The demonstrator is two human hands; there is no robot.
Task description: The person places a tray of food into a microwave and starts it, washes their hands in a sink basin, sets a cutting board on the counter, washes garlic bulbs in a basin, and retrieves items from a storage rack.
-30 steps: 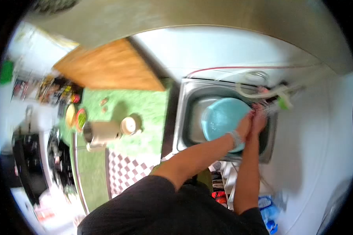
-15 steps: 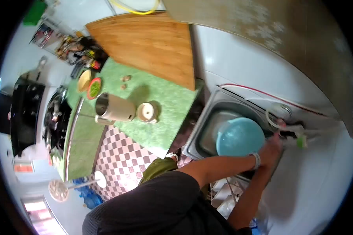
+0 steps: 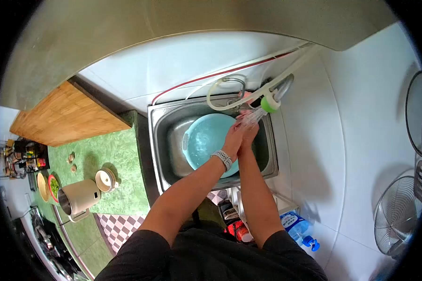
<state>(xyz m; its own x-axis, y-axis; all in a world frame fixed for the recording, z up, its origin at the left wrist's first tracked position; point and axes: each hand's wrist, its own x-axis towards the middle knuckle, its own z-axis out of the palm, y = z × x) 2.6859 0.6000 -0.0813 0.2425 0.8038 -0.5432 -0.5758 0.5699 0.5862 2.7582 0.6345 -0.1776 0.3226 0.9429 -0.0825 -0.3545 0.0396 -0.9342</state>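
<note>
Water sprays from the tap's green-and-white nozzle (image 3: 269,104) onto both of my hands, which are pressed close together over the basin's right side. My left hand (image 3: 234,136), below which a pale bracelet (image 3: 222,159) circles the wrist, has its fingers stretched toward the spray and grips nothing I can see. Right beside and touching it is my right hand (image 3: 250,135); the spray and the other hand hide most of its fingers. A light blue plastic basin (image 3: 204,136) with some water in it rests inside the steel sink (image 3: 169,154), partly under my hands.
Left of the sink, a green counter (image 3: 124,157) bears a cream kettle-like jug (image 3: 82,195), a small cream cup (image 3: 105,180) and a leaning wooden board (image 3: 70,114). A blue-capped bottle (image 3: 296,227) stands low at right. A wire strainer (image 3: 398,213) hangs on the right wall.
The view has swung right, so sink and basin now sit near the middle. Water now sprays visibly over my hands; earlier they were blurred near the tap, beyond the basin's edge.
</note>
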